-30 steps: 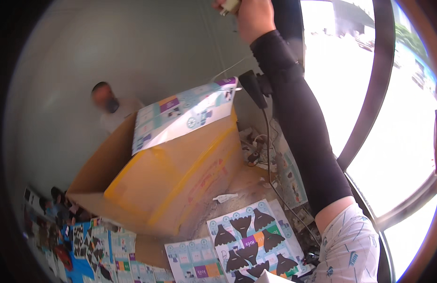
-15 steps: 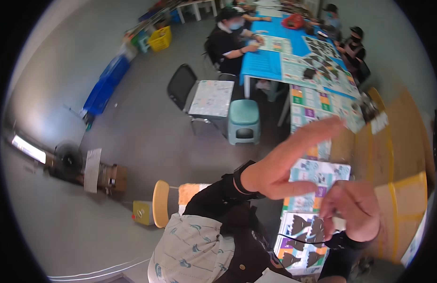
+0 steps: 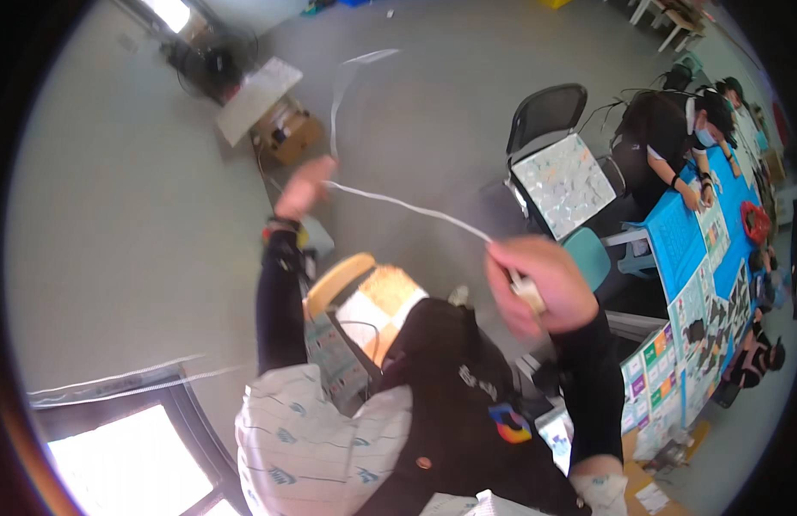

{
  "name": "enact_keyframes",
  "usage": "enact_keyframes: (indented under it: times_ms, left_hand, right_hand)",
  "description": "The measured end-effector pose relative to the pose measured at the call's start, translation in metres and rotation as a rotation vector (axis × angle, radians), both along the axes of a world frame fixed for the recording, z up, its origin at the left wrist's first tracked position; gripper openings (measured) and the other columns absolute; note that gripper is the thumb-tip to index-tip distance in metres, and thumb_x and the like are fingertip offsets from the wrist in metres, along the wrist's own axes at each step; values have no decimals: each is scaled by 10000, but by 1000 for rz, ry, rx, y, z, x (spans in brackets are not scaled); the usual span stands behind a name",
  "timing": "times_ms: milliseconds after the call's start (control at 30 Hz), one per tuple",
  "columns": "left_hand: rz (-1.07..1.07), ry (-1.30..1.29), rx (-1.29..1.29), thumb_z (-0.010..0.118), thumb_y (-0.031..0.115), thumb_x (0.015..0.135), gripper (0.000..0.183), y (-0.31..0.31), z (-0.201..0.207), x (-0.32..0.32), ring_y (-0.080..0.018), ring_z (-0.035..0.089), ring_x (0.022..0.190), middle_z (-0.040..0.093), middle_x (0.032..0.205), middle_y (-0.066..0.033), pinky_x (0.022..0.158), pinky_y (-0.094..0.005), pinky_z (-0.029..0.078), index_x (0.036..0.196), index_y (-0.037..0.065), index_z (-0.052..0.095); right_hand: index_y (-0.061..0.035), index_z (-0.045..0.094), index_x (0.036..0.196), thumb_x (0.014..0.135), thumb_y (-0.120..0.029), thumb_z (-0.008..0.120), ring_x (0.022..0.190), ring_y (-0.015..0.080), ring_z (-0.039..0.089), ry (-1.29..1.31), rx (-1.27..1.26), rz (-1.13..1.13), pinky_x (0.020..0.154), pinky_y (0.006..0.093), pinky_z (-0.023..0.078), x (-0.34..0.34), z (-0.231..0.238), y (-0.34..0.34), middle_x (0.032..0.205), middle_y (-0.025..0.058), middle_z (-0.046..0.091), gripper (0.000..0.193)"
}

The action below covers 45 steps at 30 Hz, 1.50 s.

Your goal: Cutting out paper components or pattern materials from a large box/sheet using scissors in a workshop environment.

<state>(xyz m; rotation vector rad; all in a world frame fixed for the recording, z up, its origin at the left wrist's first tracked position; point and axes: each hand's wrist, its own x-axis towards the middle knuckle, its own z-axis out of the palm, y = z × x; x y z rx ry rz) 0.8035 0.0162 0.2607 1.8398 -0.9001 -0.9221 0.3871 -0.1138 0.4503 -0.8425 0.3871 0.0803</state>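
A white cord (image 3: 407,206) stretches between my two hands in mid-air, sagging slightly. My left hand (image 3: 304,189), raised at the left, is closed on the cord. Beyond it a loose length of cord (image 3: 334,112) rises and bends to the right, blurred by motion. My right hand (image 3: 553,288) is closed round a small cream-white block (image 3: 529,294) with the cord running out past the thumb. The fingers hide most of the block, so I cannot tell its kind.
A wooden-backed chair (image 3: 340,284) stands below my left hand. Further off are a black chair (image 3: 549,107) with a patterned seat and a teal stool (image 3: 587,258). People sit along a blue-covered table (image 3: 682,241) at the right. A fan (image 3: 205,64) and cardboard box (image 3: 291,133) stand by the wall.
The view has swung left, away from the table of sheets. My left hand, stretched open before, now grips the white cord. My right hand has come away from the black-and-white sheets.
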Motion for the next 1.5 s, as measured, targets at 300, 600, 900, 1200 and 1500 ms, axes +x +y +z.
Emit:
enact_keyframes:
  times_ms: [300,600,900,1200,1500]
  left_hand:
    - [488,-209,119,523,426,950,455,92,-21,64,-72,423,595,497,616,20,540,-257,353,855,24,716]
    - [517,10,446,584,304,917,306,134,-51,66,-81,489,638,610,672,-4,585,-277,405,902,32,723]
    - [235,-40,194,582,223,903,213,-84,-133,218,-266,634,789,668,869,-140,716,-343,484,955,53,700]
    - [30,103,-113,580,184,931,198,-401,-47,447,-223,629,824,662,892,-115,746,-312,488,1022,38,677]
    - [420,37,-134,620,121,889,179,-512,5,656,-172,519,629,584,729,-71,588,-296,423,1042,77,699]
  right_hand:
    - [-45,463,678,991,-289,428,353,129,392,48,-211,44,377,276,342,99,-41,-187,475,23,399,398]
    - [-50,511,824,893,-124,550,569,144,487,369,-332,207,571,308,447,290,-155,-366,640,30,480,108]
    - [-40,587,1069,749,-54,600,825,331,641,403,-1550,819,750,400,512,488,-286,-555,897,179,653,320]
    - [-73,588,1020,754,-98,714,951,365,583,340,-2102,138,792,471,495,735,-291,-783,957,165,601,295]
    - [-89,635,1019,736,-56,679,880,295,595,-340,-2057,164,788,391,499,1205,-281,-824,1033,65,643,289]
